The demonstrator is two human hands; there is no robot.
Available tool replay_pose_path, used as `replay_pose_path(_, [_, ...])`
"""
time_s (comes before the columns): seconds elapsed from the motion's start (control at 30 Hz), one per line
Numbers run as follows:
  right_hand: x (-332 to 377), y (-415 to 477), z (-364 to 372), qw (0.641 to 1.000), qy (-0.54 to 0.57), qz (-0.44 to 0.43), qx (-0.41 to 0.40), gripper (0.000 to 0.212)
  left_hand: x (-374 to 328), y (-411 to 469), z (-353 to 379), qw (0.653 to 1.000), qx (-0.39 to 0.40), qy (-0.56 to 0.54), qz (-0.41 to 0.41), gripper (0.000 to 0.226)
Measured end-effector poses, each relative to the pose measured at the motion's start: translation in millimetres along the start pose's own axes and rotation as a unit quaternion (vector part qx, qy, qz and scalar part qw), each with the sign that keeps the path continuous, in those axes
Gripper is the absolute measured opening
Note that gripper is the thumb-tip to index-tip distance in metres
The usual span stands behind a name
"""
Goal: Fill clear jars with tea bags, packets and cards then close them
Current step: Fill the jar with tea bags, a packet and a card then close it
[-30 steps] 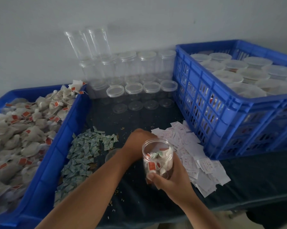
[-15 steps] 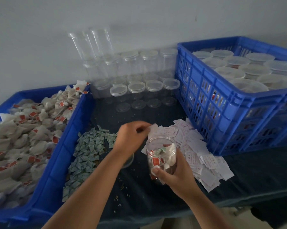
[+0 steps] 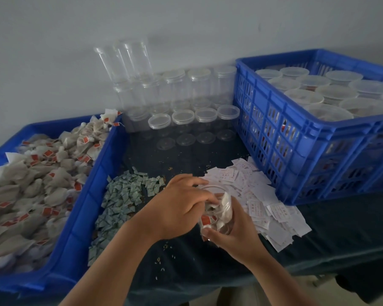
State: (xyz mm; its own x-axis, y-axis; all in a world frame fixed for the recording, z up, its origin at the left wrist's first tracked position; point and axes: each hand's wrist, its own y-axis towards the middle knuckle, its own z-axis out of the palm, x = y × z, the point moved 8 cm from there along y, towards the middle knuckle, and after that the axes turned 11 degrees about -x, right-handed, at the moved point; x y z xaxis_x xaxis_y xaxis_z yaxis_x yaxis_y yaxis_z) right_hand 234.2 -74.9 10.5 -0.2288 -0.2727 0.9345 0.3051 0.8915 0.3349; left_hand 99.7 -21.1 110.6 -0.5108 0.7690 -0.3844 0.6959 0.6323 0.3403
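- The clear jar [image 3: 223,215] is held just above the dark table [image 3: 186,268], near its front edge, between the two piles of loose paper items. It is tilted slightly, with its open mouth towards the left hand.
- The right hand [image 3: 234,237] grips the jar from below and behind. Its thumb is curled across the near side and its fingers wrap round the far side.
- The left hand [image 3: 179,208] lies over the mouth with its fingers bent and the fingertips dipping inside. They hide much of the rim, and I cannot tell whether they pinch anything.
- Through the jar wall, pale tea bags with red tags show, with something white standing up against the far side. The rest of the contents is too blurred to sort out.
- White cards [image 3: 263,195] lie in a loose heap just right of the jar and run under it from this view.
- Grey-green packets [image 3: 120,202] are spread just left of the left wrist.
- A blue bin [image 3: 91,191], cut off at the left edge, is heaped with tea bags [image 3: 31,184].
- A blue slatted crate [image 3: 296,151], cut off on the right, holds lidded jars [image 3: 331,93]. Their contents show only dimly.
- Empty jars [image 3: 192,115] with lids stand in rows at the back.
- Taller stacked jars [image 3: 128,62] lean at the wall.
- Small crumbs [image 3: 166,246] dot the cloth.
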Motion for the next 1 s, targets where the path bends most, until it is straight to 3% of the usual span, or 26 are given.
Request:
replay_pose_path(0.1, [3, 0, 1, 1.0, -0.004, -0.009, 0.004, 0.06, -5, -5, 0, 1.0, -0.014, -0.025, 0.012, 0.048])
replay_pose_path(0.2, [3, 1, 1, 1.0, 0.005, 0.001, 0.005, 0.06, -4, -9, -17, 0.992, -0.101, -0.079, 0.021, 0.047])
replay_pose_path(0.3, [-2, 1, -1, 1.0, 0.016, 0.024, 0.002, 0.067, 30, -14, -26, 0.943, -0.188, -0.25, -0.116, 0.036])
replay_pose_path(0.33, [-3, 1, -2, 0.999, 0.017, 0.03, 0.002, 0.067, 46, -15, -25, 0.925, -0.215, -0.259, -0.174, 0.032])
replay_pose_path(0.4, [-3, 0, -2, 0.999, 0.018, 0.037, 0.002, 0.069, 83, -22, -13, 0.925, -0.201, -0.151, -0.285, 0.025])
replay_pose_path(0.43, [-4, 0, -2, 0.999, 0.017, 0.039, 0.004, 0.07, 100, -28, -2, 0.935, -0.135, -0.044, -0.326, 0.037])
replay_pose_path(0.5, [-6, 0, -2, 0.999, 0.006, 0.043, 0.006, 0.073, 120, -45, 24, 0.926, 0.016, 0.153, -0.344, 0.067])
replay_pose_path(0.57, [-7, 0, -3, 0.999, -0.008, 0.047, 0.006, 0.073, 126, -56, 39, 0.921, 0.019, 0.207, -0.329, 0.071])
replay_pose_path(0.77, [-7, 0, -2, 0.999, -0.017, 0.043, 0.007, 0.072, 125, -56, 24, 0.924, -0.177, 0.053, -0.335, 0.085])
replay_pose_path(0.9, [-4, -1, 1, 0.999, -0.009, 0.032, 0.02, 0.071, 110, -46, 10, 0.903, -0.235, -0.115, -0.342, 0.024])
replay_pose_path(1.0, [3, -2, 3, 0.999, -0.024, 0.009, 0.021, 0.068, 84, -32, 1, 0.898, -0.233, -0.227, -0.295, 0.026])
